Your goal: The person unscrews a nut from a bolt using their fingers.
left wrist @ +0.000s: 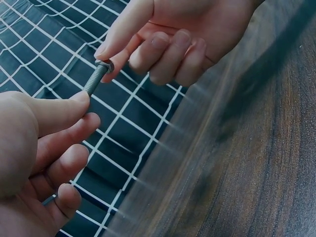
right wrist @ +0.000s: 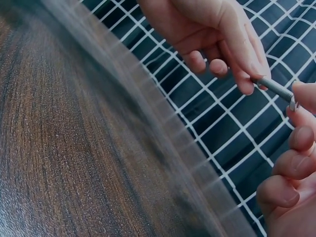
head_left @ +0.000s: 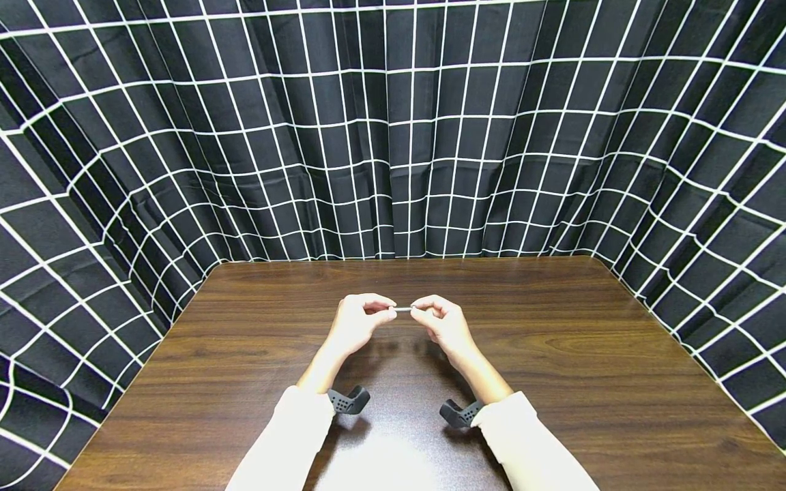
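Between the two hands is a grey threaded bolt, held level above the table. My left hand pinches one end of it between thumb and index finger. At the other end, a small shiny hex nut shows around the bolt in the left wrist view. The thumb and index finger of my right hand pinch at this nut, which appears again as a bright nut in the right wrist view. The remaining fingers of both hands curl loosely below. The left fingertips hide the bolt's far end.
A brown wood-grain table spreads under both forearms. Black curtains with a white grid rise along its back and sides. Each wrist wears a dark strap mount, one at the left wrist and one at the right wrist.
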The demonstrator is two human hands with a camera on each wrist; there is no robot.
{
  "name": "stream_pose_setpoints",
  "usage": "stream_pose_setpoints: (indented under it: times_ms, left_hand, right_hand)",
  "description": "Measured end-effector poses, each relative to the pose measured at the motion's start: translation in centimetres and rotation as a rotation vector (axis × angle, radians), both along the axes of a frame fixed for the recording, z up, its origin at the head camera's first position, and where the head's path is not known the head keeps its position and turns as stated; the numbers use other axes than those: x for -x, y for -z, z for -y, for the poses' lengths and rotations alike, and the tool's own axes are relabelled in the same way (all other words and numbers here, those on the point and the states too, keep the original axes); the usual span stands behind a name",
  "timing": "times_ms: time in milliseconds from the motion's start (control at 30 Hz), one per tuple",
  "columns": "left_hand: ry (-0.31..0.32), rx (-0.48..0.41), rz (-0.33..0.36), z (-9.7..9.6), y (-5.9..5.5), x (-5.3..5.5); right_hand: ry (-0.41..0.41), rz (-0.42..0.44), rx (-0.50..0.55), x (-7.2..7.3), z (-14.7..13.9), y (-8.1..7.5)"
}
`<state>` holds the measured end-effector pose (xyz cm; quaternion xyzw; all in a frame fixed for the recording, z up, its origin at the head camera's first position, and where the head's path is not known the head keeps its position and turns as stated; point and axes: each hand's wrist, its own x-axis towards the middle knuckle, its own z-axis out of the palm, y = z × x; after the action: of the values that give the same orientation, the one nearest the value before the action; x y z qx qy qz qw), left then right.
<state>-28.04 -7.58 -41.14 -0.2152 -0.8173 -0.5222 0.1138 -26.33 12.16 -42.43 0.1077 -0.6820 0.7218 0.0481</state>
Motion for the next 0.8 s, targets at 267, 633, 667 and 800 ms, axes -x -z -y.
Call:
stream_pose_setpoints:
  times_ms: [267,633,667,800]
  left_hand:
    - [-0.001,0.019,-0.01,0.04,-0.23,-0.05]
    - [0.0,0.023,-0.005,-0.02,-0.18,-0.04]
    - [0.001,0.025,-0.004,-0.03,-0.16,-0.03]
    - [0.001,0.022,-0.004,-0.09,-0.11,-0.03]
  right_hand:
    - [-0.055,-0.054,0.033,-0.01,-0.2,-0.02]
    - [-0.077,-0.124,0.006,0.04,-0.42,-0.01]
    - [-0.078,-0.125,0.003,0.06,-0.42,-0.01]
    - [-0.071,-0.095,-0.013,0.08,-0.4,0.04]
